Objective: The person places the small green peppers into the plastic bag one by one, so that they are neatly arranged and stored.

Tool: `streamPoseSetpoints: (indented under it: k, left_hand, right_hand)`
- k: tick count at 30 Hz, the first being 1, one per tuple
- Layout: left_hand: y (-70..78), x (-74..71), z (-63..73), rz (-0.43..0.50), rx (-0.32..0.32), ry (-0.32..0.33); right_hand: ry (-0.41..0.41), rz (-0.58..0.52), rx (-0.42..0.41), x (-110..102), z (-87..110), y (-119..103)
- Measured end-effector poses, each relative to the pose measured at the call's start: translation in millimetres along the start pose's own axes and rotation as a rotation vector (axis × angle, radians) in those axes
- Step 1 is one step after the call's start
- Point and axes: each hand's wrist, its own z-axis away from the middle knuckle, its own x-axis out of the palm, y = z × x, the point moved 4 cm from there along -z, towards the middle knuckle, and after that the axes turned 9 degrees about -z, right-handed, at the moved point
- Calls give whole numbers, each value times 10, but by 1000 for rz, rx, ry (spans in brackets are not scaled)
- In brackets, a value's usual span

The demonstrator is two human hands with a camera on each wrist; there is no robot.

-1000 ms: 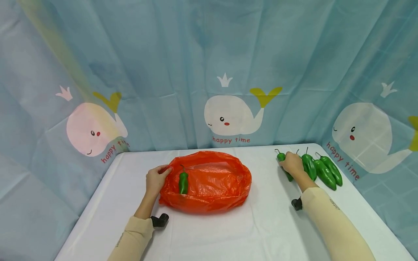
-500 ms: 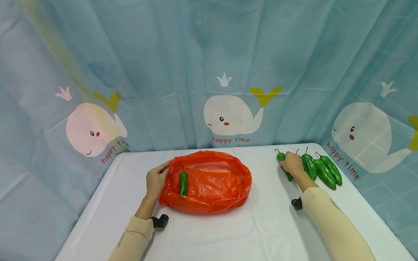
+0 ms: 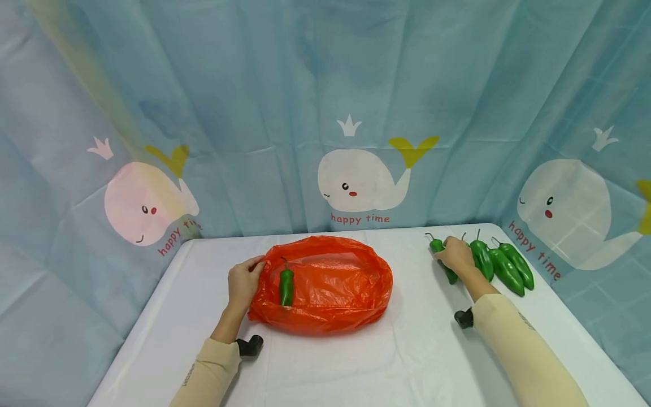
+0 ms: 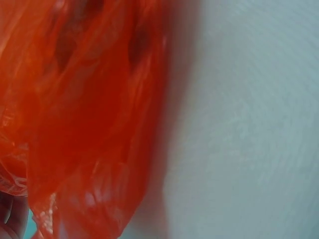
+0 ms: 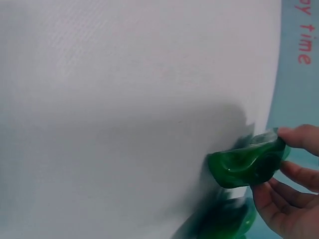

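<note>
An orange-red plastic bag (image 3: 330, 319) lies with its mouth spread wide on the table. Inside it, toward the left, a green pepper (image 3: 286, 287) stands against the bag wall, stem upward. My left hand (image 3: 243, 284) pinches the bag's left rim between thumb and fingers; in the left wrist view the bag (image 4: 99, 124) hides most of that hand. Over at the right, my right hand (image 3: 456, 255) pinches another green pepper, whose glossy body (image 5: 241, 167) shows between thumb and fingers in the right wrist view. It appears just above the cloth, casting a shadow.
Several more green peppers (image 3: 504, 271) lie close together right of my right hand. White cloth (image 3: 417, 339) covers the table. A blue curtain (image 3: 305, 113) with whale prints rises behind the back edge and along both sides.
My left fingers have shifted slightly on the bag's rim. The right hand's pepper has moved a touch to the left; the bag and the other peppers stay in place.
</note>
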Motion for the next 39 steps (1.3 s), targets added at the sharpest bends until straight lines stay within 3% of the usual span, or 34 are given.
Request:
streamPoseSetpoints:
  k: [28, 39]
  left_hand:
    - [-8, -4, 9, -1, -10, 35]
    - [16, -9, 23, -13, -3, 33]
  right_hand:
    - [-32, -204, -89, -181, 149, -599]
    - [-19, -234, -175, -220, 253, -904]
